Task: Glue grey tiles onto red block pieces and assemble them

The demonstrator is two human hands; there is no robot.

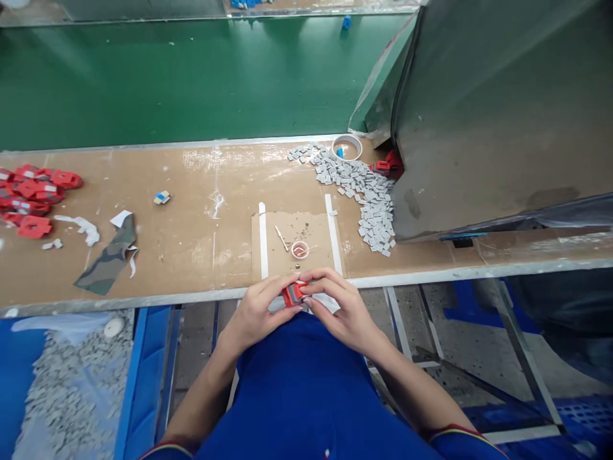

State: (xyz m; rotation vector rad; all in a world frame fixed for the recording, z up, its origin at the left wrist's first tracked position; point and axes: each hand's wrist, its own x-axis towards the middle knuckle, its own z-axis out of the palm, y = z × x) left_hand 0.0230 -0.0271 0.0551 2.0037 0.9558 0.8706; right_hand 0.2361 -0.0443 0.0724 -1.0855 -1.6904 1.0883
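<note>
Left hand (256, 313) + right hand (342, 310) both gripped 1 red part (293, 294) at worktop (191, 255) front edge | risk: part could slip off edge if fingers loosened

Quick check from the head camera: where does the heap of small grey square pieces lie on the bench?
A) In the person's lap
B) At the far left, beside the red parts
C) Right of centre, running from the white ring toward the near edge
C: the grey pieces trail from the white ring along the grey cover, while the red parts sit at the far left.
</note>
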